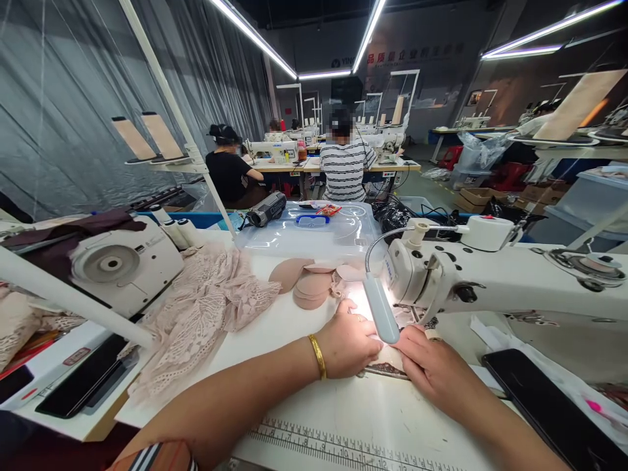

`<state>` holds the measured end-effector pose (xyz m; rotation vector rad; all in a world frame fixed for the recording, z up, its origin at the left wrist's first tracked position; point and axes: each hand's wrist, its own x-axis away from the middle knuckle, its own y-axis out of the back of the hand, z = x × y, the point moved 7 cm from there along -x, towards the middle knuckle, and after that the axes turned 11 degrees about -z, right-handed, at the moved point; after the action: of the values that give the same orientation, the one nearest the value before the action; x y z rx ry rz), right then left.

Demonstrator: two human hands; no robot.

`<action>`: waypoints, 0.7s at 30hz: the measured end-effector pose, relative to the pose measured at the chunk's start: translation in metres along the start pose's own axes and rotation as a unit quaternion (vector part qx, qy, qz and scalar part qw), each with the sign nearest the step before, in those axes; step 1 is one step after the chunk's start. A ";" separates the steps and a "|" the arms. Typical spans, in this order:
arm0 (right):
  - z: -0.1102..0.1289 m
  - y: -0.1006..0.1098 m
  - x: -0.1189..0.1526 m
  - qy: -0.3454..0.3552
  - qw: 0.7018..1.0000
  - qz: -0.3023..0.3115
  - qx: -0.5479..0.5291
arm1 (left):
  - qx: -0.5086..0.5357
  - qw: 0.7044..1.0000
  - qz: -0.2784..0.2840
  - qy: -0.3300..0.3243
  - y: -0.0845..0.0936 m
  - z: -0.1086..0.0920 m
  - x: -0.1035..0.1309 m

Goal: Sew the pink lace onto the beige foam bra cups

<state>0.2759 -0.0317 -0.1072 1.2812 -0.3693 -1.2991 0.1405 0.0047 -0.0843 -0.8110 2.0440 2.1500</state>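
Observation:
A white sewing machine (417, 271) stands at the right, its needle area partly hidden by the grey head of a gooseneck lamp (380, 307). Under that bright light, a pale beige piece of fabric (391, 356) lies on the machine bed. My left hand (346, 341), with a gold bangle at the wrist, presses and grips the fabric from the left, its fingers partly bent. From the right, my right hand (432, 363) pinches the fabric edge close to the needle area. Several beige bra cups (313, 289) lie just beyond my left hand.
Beige lace fabric (210, 294) is heaped left on the white table (314, 405), near a slanting white thread-stand pole (181, 124). A clear plastic box (314, 229) stands behind. A black phone (544, 399) lies at right. Two people (343, 167) sit ahead at other machines.

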 end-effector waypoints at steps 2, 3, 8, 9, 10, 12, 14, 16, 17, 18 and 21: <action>-0.002 -0.004 -0.001 -0.006 1.000 -0.001 0.011 | 0.006 1.000 0.008 0.006 -0.002 0.005 -0.001; -0.003 -0.006 -0.001 -0.010 1.000 0.000 0.019 | 0.010 1.000 0.012 0.007 -0.003 0.008 -0.001; -0.008 -0.014 -0.002 -0.027 0.998 0.000 0.058 | 0.018 0.999 0.017 0.023 -0.008 0.023 -0.004; -0.009 -0.015 -0.002 -0.026 0.998 -0.001 0.061 | 0.019 0.999 0.018 0.027 -0.008 0.026 -0.004; -0.009 -0.016 -0.002 -0.026 0.998 -0.003 0.062 | 0.020 0.999 0.019 0.031 -0.009 0.029 -0.005; -0.010 -0.017 -0.002 -0.024 0.998 -0.006 0.062 | 0.021 0.999 0.020 0.040 -0.009 0.035 -0.007; -0.011 -0.017 -0.001 -0.024 0.998 -0.008 0.062 | 0.022 0.998 0.001 0.063 -0.005 0.044 -0.013; -0.011 -0.018 0.000 -0.028 0.998 -0.004 0.063 | 0.011 0.994 -0.043 0.101 0.005 0.057 -0.021; -0.012 -0.019 0.001 -0.029 0.998 -0.001 0.064 | 0.001 0.989 -0.071 0.126 0.012 0.065 -0.027; -0.012 -0.019 0.001 -0.029 0.997 0.002 0.065 | -0.004 0.982 -0.101 0.163 0.019 0.075 -0.032; -0.011 -0.018 0.001 -0.024 0.997 -0.001 0.067 | 0.029 0.945 -0.150 0.290 0.028 0.110 -0.043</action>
<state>0.2755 -0.0229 -0.1265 1.3633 -0.4957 -1.3258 0.1305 0.1183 -0.0435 -1.7847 2.0039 1.8142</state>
